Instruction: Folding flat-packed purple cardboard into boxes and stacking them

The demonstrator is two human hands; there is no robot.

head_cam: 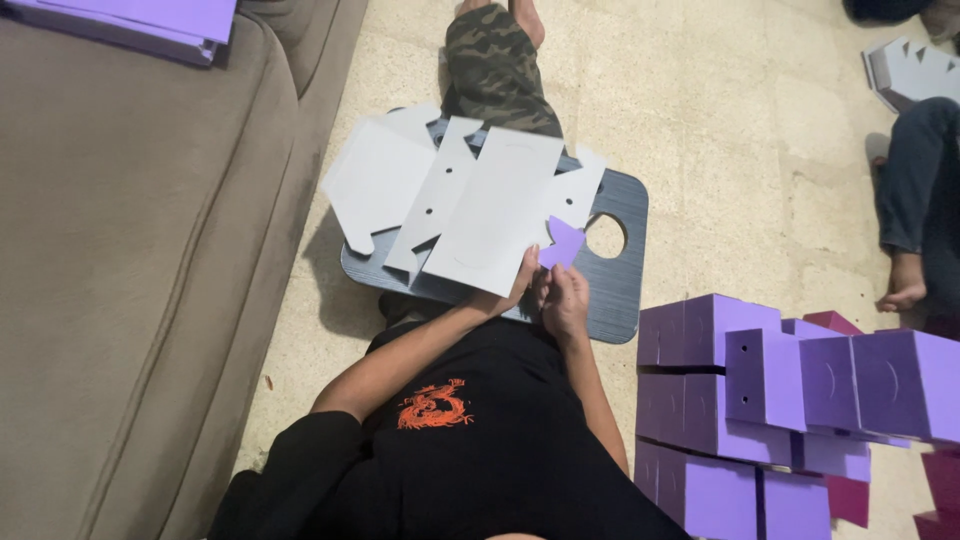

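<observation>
Across the dark grey lap board (pixel 620 290) at frame centre, my left hand (pixel 515 285) pinches the flat grey die-cut cardboard blank (pixel 495 210), long axis running up-right; my right hand (pixel 565 300), fingers closed, grips its purple flap (pixel 562 243).

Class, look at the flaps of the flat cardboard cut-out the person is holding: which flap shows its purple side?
The small flap at the sheet's lower right corner, just above the right hand. It is folded over to show purple; every other flap and panel of the cut-out shows grey-white.
</observation>
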